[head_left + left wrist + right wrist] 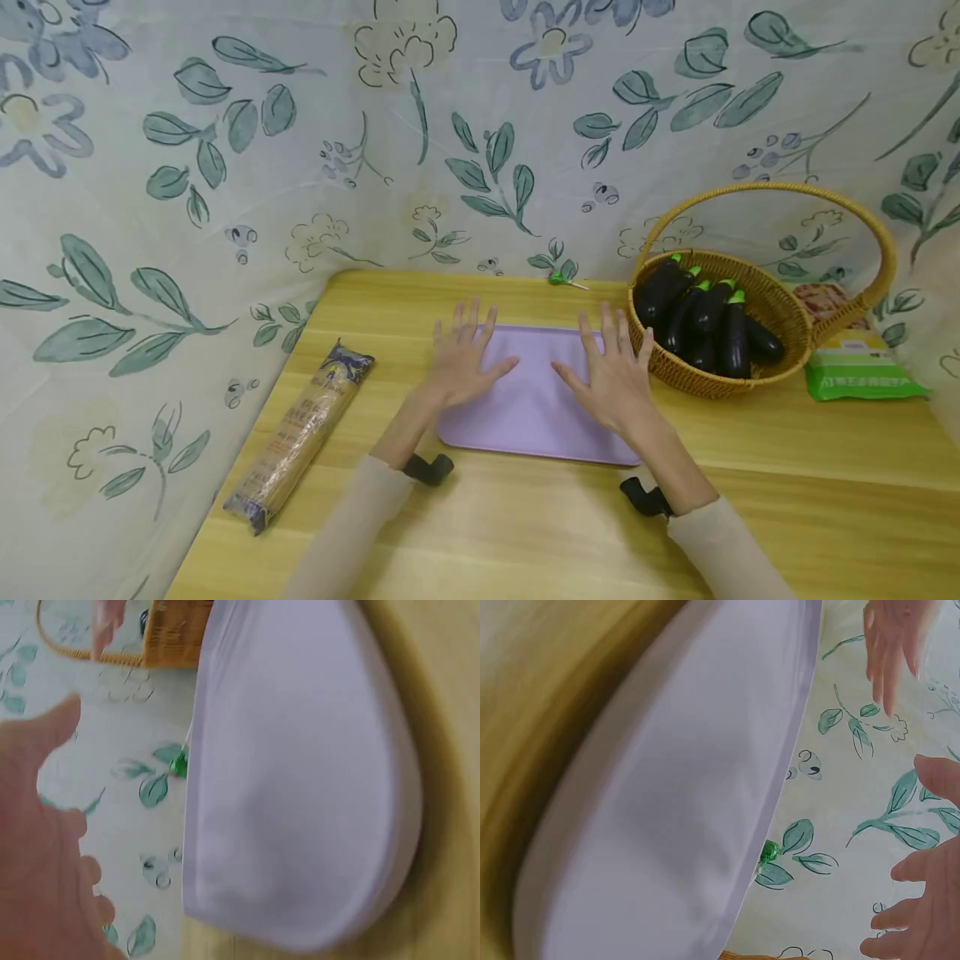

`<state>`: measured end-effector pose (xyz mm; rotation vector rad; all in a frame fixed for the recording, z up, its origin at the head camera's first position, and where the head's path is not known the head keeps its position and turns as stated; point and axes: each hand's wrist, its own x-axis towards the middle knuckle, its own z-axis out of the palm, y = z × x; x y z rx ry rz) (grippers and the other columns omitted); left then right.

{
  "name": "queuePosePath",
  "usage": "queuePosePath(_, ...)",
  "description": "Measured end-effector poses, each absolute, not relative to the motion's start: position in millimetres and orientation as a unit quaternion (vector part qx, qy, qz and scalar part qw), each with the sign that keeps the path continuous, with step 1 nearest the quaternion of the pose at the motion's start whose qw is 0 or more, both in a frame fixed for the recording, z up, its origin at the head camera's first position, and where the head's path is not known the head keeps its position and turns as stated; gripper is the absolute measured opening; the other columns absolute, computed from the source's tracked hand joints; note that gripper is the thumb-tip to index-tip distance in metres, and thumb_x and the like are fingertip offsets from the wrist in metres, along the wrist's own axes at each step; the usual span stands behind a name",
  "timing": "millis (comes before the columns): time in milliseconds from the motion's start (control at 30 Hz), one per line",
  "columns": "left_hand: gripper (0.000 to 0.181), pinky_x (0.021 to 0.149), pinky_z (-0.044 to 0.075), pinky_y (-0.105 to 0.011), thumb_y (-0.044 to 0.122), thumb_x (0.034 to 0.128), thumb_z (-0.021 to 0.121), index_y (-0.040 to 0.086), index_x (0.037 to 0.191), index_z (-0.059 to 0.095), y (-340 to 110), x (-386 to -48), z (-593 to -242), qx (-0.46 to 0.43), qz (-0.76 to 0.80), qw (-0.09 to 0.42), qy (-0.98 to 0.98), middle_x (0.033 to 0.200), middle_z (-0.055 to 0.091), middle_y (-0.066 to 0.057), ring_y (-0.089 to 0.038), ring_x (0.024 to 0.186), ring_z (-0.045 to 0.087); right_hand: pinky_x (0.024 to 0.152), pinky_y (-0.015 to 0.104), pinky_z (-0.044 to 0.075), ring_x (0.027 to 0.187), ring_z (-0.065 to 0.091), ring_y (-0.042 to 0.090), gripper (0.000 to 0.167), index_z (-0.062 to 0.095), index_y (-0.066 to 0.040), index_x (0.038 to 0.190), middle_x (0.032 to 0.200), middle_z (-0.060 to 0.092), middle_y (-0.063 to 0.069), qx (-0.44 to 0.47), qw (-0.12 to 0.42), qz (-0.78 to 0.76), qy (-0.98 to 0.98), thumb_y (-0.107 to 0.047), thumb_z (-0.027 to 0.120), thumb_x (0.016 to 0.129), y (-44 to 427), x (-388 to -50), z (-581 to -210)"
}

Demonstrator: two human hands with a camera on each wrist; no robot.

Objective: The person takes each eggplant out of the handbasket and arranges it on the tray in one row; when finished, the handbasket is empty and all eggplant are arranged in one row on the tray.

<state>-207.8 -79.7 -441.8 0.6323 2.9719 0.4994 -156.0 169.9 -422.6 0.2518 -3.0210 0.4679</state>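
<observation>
A light purple tray [536,392] lies on the wooden table, and in both wrist views it fills the middle. My left hand [465,362] hovers palm down over its left end with the fingers spread. Over the tray's right end, my right hand [615,375] is held the same way, close to the wicker basket. Neither hand holds anything. The left wrist view shows the left palm [45,847] beside the tray, apart from it; the right palm [930,892] appears likewise in the right wrist view.
The wicker basket [682,379] of several eggplants [735,337] stands at the right, beside a green and white packet [862,367]. A long packet of noodles [300,437] lies at the left. Behind the tray is a green lollipop [557,277], before a floral cloth [480,100].
</observation>
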Motion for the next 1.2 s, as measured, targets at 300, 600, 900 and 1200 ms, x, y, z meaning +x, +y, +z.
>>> queuePosePath(300, 0.121, 0.124, -0.014, -0.072, 0.068, 0.0881, 0.066, 0.017, 0.166, -0.013, -140.8, -222.8, -441.8, 0.230, 0.286, 0.171, 0.914, 0.171, -0.026, -0.016, -0.040, 0.158, -0.024, 0.120, 0.078, -0.014, 0.159, -0.003, 0.050, 0.091, 0.009, -0.010, 0.167, 0.173, -0.012, 0.023, 0.070, 0.043, 0.171, -0.982, -0.060, 0.049, 0.102, 185.1, -154.8, -418.0)
queuePosePath(600, 0.151, 0.125, -0.015, -0.068, 0.046, 0.0693, 0.095, 0.009, 0.164, -0.016, -166.0, -230.3, -460.3, 0.257, 0.283, 0.248, 0.890, 0.169, -0.025, -0.024, -0.043, 0.157, -0.025, 0.118, 0.081, -0.014, 0.159, -0.011, 0.048, 0.095, 0.001, -0.011, 0.167, 0.172, -0.014, 0.023, 0.053, 0.058, 0.190, -0.979, -0.063, 0.047, 0.102, 216.5, -152.1, -404.3)
queuePosePath(900, 0.161, 0.125, -0.017, -0.066, 0.046, 0.0591, 0.100, 0.008, 0.164, -0.016, -171.8, -229.6, -459.3, 0.280, 0.258, 0.272, 0.884, 0.167, -0.028, -0.024, -0.042, 0.155, -0.029, 0.115, 0.082, -0.017, 0.154, -0.011, 0.059, 0.097, -0.005, -0.002, 0.165, 0.168, -0.018, 0.032, 0.005, 0.063, 0.247, -0.967, -0.064, 0.040, 0.104, 269.5, -162.1, -388.4)
queuePosePath(1200, 0.161, 0.125, -0.018, -0.065, 0.047, 0.0591, 0.100, 0.009, 0.164, -0.016, -173.3, -230.1, -463.0, 0.293, 0.235, 0.270, 0.886, 0.167, -0.029, -0.023, -0.041, 0.155, -0.030, 0.112, 0.084, 0.016, 0.141, 0.014, 0.072, 0.093, 0.001, 0.000, 0.164, 0.156, 0.012, 0.051, -0.104, 0.064, 0.276, -0.954, -0.055, 0.046, 0.105, 312.4, -188.9, -390.2)
